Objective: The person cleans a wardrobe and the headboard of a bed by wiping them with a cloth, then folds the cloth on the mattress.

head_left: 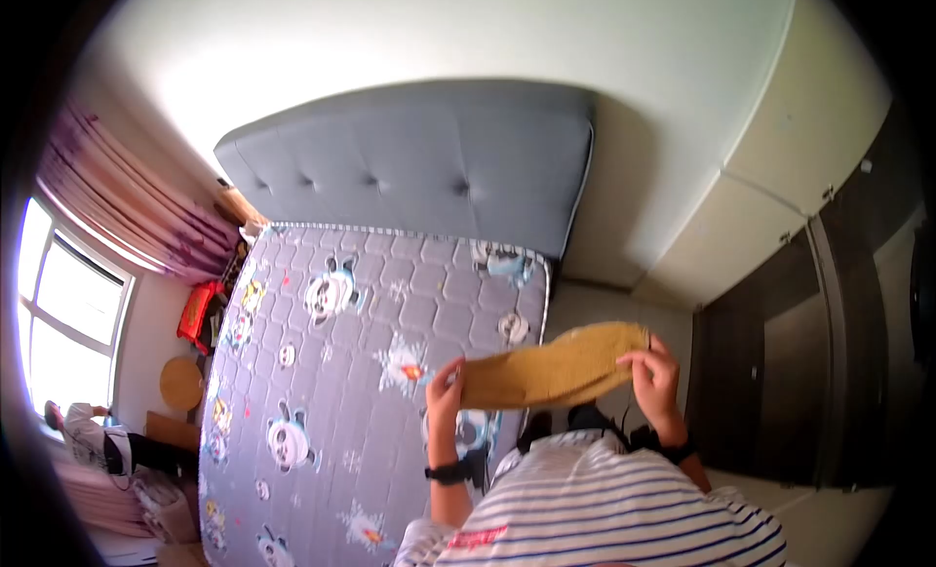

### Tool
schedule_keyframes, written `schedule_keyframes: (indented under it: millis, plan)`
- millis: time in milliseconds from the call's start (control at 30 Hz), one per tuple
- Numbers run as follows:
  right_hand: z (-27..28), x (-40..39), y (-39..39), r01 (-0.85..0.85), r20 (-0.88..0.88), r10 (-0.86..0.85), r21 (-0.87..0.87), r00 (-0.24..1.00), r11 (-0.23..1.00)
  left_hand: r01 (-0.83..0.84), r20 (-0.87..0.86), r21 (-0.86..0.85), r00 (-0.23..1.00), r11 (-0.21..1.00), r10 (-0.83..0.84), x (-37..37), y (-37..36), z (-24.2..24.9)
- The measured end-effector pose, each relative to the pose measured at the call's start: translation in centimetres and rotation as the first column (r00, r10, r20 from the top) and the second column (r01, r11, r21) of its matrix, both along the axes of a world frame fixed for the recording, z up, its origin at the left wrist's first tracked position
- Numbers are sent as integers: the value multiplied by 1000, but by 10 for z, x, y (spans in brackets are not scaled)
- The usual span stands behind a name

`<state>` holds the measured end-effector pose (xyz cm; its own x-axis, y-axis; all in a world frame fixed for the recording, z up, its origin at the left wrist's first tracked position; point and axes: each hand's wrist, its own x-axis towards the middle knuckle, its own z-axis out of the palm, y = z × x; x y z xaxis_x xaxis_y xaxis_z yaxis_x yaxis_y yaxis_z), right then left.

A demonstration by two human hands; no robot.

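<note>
A mustard-yellow knitted cloth [551, 368] is stretched sideways between my two hands, in front of my striped shirt. My left hand [445, 396] pinches its left end, over the right side of the bed. The right end is held by my right hand [653, 374], thumb and fingers closed on it, above the floor beside the bed. Dark bands circle both wrists. Below and behind the cloth lies a grey mattress [341, 372] printed with pandas and snowflakes.
A grey padded headboard [409, 157] stands against the wall. Cabinets [780, 196] are at the right. Another person [93, 440] stands by the window at the far left, near a round wooden stool [181, 383] and a red item [199, 313]. Pink curtains [136, 201] hang there.
</note>
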<state>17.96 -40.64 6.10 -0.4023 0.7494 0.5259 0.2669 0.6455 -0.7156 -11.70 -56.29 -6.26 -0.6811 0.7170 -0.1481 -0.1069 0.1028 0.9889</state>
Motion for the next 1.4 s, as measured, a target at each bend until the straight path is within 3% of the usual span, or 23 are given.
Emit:
schedule_keyframes:
  millis: [33,100,200,233,300,400,433,567,633,700,733,800,900,933,1033,1100,1233,1400]
  plan:
    - [3,-8,10,-34,-29,35,29,999,999,-27,45,-17,999,1000,27,-1,5,8]
    - [4,-13,27,-9,78,9,-1,997,1000,-36,129,31,991,999,31,-10,9,5]
    - [14,-23,61,-15,30,13,46,999,999,-43,96,72,995,997,36,-23,20,7]
    - [17,-23,72,-14,27,11,90,1000,996,-74,112,-34,991,997,78,-25,27,13]
    - [17,-16,93,-30,98,19,118,995,993,-45,92,-18,995,999,46,-26,41,18]
    - [9,-8,124,-66,176,45,115,983,991,-10,53,-187,998,982,20,-29,71,26]
    - [-2,-8,145,-76,191,43,168,981,983,-45,-153,-121,988,992,26,-31,87,18]
    - [-21,-18,211,-130,179,116,69,977,989,-34,19,-14,999,999,34,-23,139,39]
    - [-27,-24,252,-163,216,112,231,970,959,-69,69,57,995,996,65,-20,177,53]
    - [-23,-28,293,-184,235,136,195,962,963,-94,-66,146,992,985,104,-25,227,73]
    - [-14,-37,314,-143,201,95,235,975,961,3,-306,146,951,989,42,-37,254,82]
    - [3,-51,355,-76,129,46,245,991,967,113,-785,-44,610,993,-105,-41,317,138]
    - [32,-84,415,-45,162,-20,389,987,920,138,-931,-49,352,989,-95,-44,415,169]
    - [34,-99,433,-113,188,40,399,981,910,123,-965,-37,252,992,-68,-42,446,171]
    - [28,-153,463,-276,243,190,397,951,876,72,-954,80,296,994,55,-39,520,156]
    - [3,-181,467,-251,146,211,373,967,893,-43,-981,102,162,994,107,-41,540,136]
    - [-13,-181,465,-249,129,216,369,968,896,-44,-973,175,145,984,180,-45,544,129]
    - [-25,-191,463,-95,32,90,423,995,901,-28,-974,193,119,981,195,-48,545,126]
